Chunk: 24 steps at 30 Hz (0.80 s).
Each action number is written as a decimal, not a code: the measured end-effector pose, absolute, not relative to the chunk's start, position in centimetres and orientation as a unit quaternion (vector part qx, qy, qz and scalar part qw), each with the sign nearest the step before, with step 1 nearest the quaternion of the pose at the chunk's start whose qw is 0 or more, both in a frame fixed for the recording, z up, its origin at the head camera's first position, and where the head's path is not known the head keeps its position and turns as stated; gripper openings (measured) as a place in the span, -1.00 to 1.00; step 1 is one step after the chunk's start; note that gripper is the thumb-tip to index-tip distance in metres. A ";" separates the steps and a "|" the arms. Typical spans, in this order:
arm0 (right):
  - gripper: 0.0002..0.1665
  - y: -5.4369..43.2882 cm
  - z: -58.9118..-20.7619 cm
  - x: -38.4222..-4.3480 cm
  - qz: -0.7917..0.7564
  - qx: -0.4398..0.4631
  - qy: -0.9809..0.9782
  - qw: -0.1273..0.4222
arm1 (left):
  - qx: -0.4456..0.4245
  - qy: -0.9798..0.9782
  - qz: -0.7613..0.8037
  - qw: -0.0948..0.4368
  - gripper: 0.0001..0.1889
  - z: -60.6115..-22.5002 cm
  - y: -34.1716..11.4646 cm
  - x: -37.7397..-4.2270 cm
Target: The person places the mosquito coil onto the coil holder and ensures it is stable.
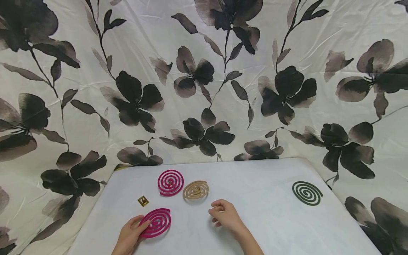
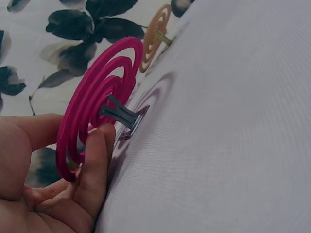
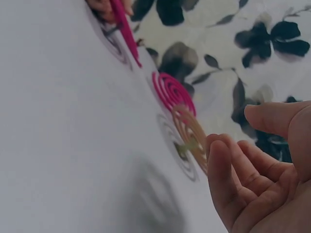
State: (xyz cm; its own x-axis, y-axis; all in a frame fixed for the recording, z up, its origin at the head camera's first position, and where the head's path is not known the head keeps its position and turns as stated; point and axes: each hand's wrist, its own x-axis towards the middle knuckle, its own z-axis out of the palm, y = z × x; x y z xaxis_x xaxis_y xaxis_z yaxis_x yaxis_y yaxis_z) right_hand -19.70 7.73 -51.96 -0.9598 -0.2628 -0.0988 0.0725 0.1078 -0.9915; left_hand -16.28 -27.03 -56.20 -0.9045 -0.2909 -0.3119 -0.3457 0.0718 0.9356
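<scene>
At the table's near left, my left hand (image 1: 130, 232) pinches the edge of a pink mosquito coil (image 2: 73, 126) between thumb and fingers. Under this coil shows a grey metal coil stand (image 2: 119, 114), its flat base close to the white surface. My right hand (image 1: 227, 216) hovers over the middle of the table, fingers loosely bent and nothing in them. The nearest thing to it is a tan coil (image 1: 185, 191), raised on a small stand (image 3: 183, 148). Another pink coil (image 1: 159, 182) lies just left of the tan one.
A small gold-coloured square stand (image 1: 143, 201) lies behind the left hand. Far to the right is a dark green coil (image 1: 294, 191). The white table (image 1: 255, 184) ends at the back against a floral cloth (image 1: 216, 99).
</scene>
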 end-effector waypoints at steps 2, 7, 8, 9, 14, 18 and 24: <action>-0.62 8.8 -51.9 -20.0 -0.661 -0.060 0.738 0.121 | -0.222 0.737 0.637 0.027 -0.19 -56.2 -27.2 -16.1; -0.59 11.3 -51.7 -20.5 -0.651 -0.042 0.751 0.106 | -0.238 0.754 0.611 0.040 -0.12 -56.0 -27.7 -15.9; -0.57 11.7 -51.7 -20.6 -0.649 -0.037 0.753 0.102 | -0.242 0.757 0.606 0.042 -0.10 -56.0 -27.8 -15.8; -0.56 12.2 -51.7 -20.7 -0.649 -0.033 0.754 0.099 | -0.243 0.760 0.602 0.042 -0.08 -55.9 -27.9 -15.8; -0.54 14.4 -51.8 -21.3 -0.643 -0.006 0.762 0.076 | -0.251 0.767 0.589 0.044 -0.04 -55.9 -28.9 -15.7; -0.58 16.2 -51.8 -21.7 -0.634 0.022 0.771 0.052 | -0.260 0.760 0.594 0.048 -0.11 -55.7 -29.6 -15.5; -0.65 18.9 -52.0 -22.4 -0.600 0.053 0.798 0.007 | -0.240 0.773 0.586 0.036 -0.22 -54.7 -30.7 -15.3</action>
State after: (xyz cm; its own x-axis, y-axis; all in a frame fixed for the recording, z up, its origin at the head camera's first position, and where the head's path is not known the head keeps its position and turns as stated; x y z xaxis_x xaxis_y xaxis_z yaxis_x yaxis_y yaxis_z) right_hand -22.37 18.91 -52.01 -0.9943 0.0759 -0.0742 0.0924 0.2746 -0.9571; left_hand -15.33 -30.66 -54.70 -0.8823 -0.3290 -0.3366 -0.4132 0.1991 0.8886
